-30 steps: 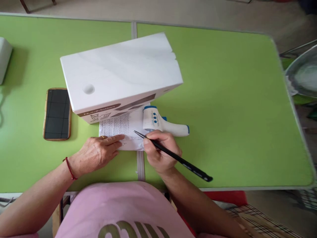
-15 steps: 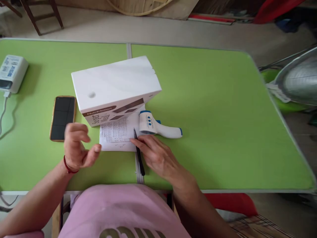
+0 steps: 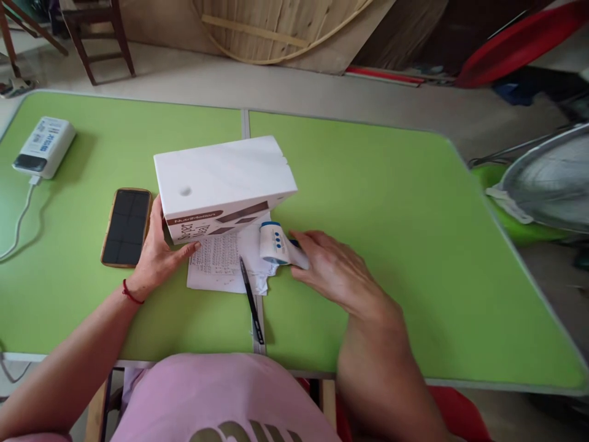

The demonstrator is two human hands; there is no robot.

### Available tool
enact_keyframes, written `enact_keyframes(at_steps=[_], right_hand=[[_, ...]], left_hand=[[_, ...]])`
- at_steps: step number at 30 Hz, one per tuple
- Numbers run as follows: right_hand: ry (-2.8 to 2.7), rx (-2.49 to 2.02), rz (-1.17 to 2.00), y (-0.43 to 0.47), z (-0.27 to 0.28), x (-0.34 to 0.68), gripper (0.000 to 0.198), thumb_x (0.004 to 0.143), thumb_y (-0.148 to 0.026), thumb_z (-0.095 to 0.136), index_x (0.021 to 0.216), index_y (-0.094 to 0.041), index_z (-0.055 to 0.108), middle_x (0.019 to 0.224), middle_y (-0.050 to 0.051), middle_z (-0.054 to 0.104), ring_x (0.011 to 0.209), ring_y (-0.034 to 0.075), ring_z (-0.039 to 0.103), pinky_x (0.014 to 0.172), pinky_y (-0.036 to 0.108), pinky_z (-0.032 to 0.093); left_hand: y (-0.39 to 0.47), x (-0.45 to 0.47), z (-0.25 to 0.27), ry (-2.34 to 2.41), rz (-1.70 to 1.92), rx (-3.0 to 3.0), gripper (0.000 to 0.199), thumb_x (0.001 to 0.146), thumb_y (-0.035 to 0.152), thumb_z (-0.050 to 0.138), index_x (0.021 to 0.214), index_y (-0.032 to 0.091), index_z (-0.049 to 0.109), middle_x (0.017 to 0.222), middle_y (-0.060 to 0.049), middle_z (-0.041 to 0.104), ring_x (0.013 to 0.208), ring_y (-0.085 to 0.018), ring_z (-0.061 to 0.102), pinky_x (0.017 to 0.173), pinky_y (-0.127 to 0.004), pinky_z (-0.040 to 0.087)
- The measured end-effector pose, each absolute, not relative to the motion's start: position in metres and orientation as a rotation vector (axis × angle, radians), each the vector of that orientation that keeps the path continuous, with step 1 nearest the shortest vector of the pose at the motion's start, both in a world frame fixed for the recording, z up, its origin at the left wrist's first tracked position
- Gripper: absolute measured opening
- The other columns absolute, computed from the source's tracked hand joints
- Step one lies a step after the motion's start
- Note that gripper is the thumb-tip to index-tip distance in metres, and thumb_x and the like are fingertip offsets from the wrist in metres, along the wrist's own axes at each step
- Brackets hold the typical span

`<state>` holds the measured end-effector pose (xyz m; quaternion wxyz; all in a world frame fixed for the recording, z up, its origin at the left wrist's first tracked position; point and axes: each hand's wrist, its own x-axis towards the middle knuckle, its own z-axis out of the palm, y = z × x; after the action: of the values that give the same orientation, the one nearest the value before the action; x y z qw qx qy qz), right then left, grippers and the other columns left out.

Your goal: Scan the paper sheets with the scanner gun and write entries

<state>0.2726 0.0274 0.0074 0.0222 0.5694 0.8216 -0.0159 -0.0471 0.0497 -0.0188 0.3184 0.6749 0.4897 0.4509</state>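
Observation:
My left hand is at the near left corner of a white carton marked NutriMotion, thumb in front and fingers along its side. The carton stands over the back part of a handwritten sheet of paper. Around the handle of a white and blue infrared thermometer my right hand is closed; the thermometer's head points left over the paper's torn edge. A black pen lies between my hands, its tip on the paper and its other end on the table seam.
A phone in a brown case lies left of the carton on the green table. Farther left sits a white power bank with a cable. Beyond the table's right edge is a green basin with a mesh-like cover.
My left hand has come forward from the air onto the carton's corner. My right hand has left the pen and moved right to grasp the thermometer's handle. The view has tilted up slightly.

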Motion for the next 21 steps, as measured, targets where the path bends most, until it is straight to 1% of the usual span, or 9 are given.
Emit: enact_keyframes(at_steps=[3,5,8,10,11,13,15,17,21], right_hand=[[2.505,1.898,-0.241,0.031,-0.002,0.272,0.031,0.076,-0.026,0.06,0.105,-0.017,0.063,0.089,0.011,0.07,0.077,0.027,0.067,0.059,0.034,0.05],[2.502,2.046,-0.367,0.03,-0.002,0.27,0.025,0.074,-0.031,0.061,0.095,-0.019,0.064,0.084,0.01,0.07,0.07,0.025,0.066,0.056,0.034,0.049],[2.642,2.328,-0.642,0.023,0.01,0.26,0.03,0.068,-0.035,0.066,0.093,-0.019,0.062,0.085,0.01,0.07,0.072,0.026,0.066,0.058,0.036,0.051],[2.77,2.408,-1.129,0.012,0.021,0.246,0.033,0.066,-0.035,0.071,0.094,-0.02,0.06,0.083,0.008,0.068,0.072,0.024,0.064,0.057,0.035,0.051],[2.801,2.355,-1.508,0.005,0.025,0.238,0.029,0.068,-0.035,0.07,0.091,-0.022,0.059,0.078,0.006,0.066,0.067,0.022,0.062,0.053,0.034,0.049],[2.578,1.993,-2.348,-0.01,0.03,0.218,0.031,0.068,-0.041,0.073,0.088,-0.024,0.057,0.071,0.002,0.059,0.06,0.018,0.054,0.051,0.033,0.046],[2.458,1.891,-2.499,-0.024,0.027,0.199,0.034,0.069,-0.047,0.073,0.087,-0.023,0.056,0.07,0.001,0.056,0.056,0.016,0.05,0.047,0.03,0.043],[2.297,1.839,-2.631,-0.034,0.018,0.184,0.029,0.078,-0.047,0.067,0.09,-0.023,0.054,0.069,0.0,0.051,0.054,0.013,0.044,0.046,0.028,0.039],[1.946,1.863,-2.955,-0.039,0.0,0.17,0.033,0.08,-0.048,0.067,0.097,-0.022,0.055,0.077,-0.001,0.048,0.065,0.013,0.044,0.057,0.028,0.041]], left_hand=[[0.051,-0.047,-0.018,1.327,1.194,1.739,0.08,0.079,0.057,0.07,0.142,0.021,0.037,0.141,-0.018,0.048,0.128,-0.034,0.05,0.104,-0.048,0.048],[0.051,-0.046,-0.018,1.379,1.227,1.704,0.074,0.079,0.055,0.071,0.137,0.021,0.042,0.136,-0.016,0.053,0.123,-0.032,0.054,0.101,-0.047,0.05],[0.048,-0.042,-0.016,1.449,1.286,1.609,0.063,0.076,0.054,0.074,0.125,0.019,0.054,0.126,-0.012,0.061,0.114,-0.029,0.06,0.095,-0.044,0.053],[0.044,-0.038,-0.012,1.404,1.299,1.508,0.055,0.078,0.054,0.073,0.117,0.018,0.058,0.114,-0.01,0.067,0.101,-0.026,0.065,0.086,-0.04,0.057],[0.042,-0.037,-0.009,1.365,1.296,1.468,0.052,0.079,0.054,0.071,0.115,0.018,0.06,0.109,-0.009,0.069,0.095,-0.025,0.067,0.081,-0.038,0.058],[0.038,-0.035,-0.005,1.322,1.275,1.45,0.047,0.081,0.053,0.069,0.111,0.018,0.062,0.104,-0.008,0.07,0.09,-0.023,0.068,0.076,-0.035,0.058],[0.036,-0.035,-0.002,1.333,1.233,1.485,0.043,0.082,0.052,0.069,0.109,0.018,0.065,0.107,-0.008,0.07,0.093,-0.024,0.067,0.078,-0.035,0.056],[0.035,-0.036,-0.002,1.363,1.166,1.526,0.042,0.082,0.05,0.069,0.11,0.019,0.065,0.108,-0.008,0.069,0.095,-0.024,0.065,0.079,-0.035,0.055],[0.037,-0.039,-0.003,1.426,1.066,1.609,0.046,0.085,0.053,0.064,0.116,0.018,0.063,0.101,-0.008,0.069,0.087,-0.023,0.063,0.074,-0.036,0.052]])
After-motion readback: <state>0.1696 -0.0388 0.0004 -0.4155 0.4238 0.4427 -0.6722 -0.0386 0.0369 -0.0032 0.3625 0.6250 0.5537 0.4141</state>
